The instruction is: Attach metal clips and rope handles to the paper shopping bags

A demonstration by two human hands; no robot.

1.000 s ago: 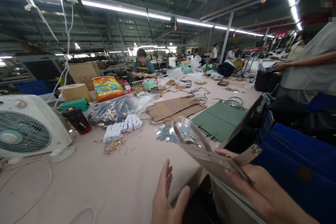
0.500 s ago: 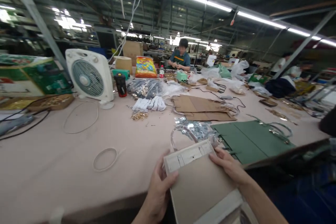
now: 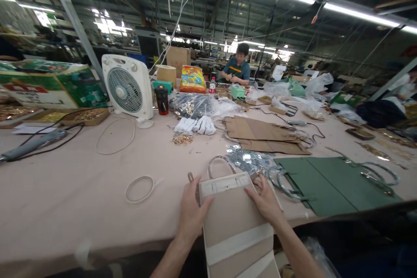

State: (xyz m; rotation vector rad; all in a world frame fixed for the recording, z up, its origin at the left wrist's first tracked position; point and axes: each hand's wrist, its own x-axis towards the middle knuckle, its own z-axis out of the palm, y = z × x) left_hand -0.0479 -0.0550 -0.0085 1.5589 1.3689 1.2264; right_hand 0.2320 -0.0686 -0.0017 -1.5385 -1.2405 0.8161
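Observation:
A beige handbag piece [image 3: 237, 213] with a curved top handle and pale strips across it hangs partly over the table's front edge. My left hand [image 3: 193, 206] grips its left side, thumb on the face and fingers behind. On the right side my right hand [image 3: 264, 197] is closed around the edge in the same way. Beyond the bag lies a heap of small silvery metal plates [image 3: 249, 158]. Close to my right hand are green bag panels [image 3: 335, 180] with rounded handles. The underside of the bag piece is hidden.
A white box fan [image 3: 127, 87] and a dark tumbler [image 3: 161, 100] stand at the back left. A coil of cord [image 3: 140, 189] lies on the table [image 3: 81, 200]. White gloves [image 3: 195, 125] and brown panels [image 3: 263, 132] are farther back. A co-worker [image 3: 237, 67] sits across.
My view has turned slightly right. The bag piece has straightened and come away from me a little, showing more of its handle and lower folds; both hands still hold its sides.

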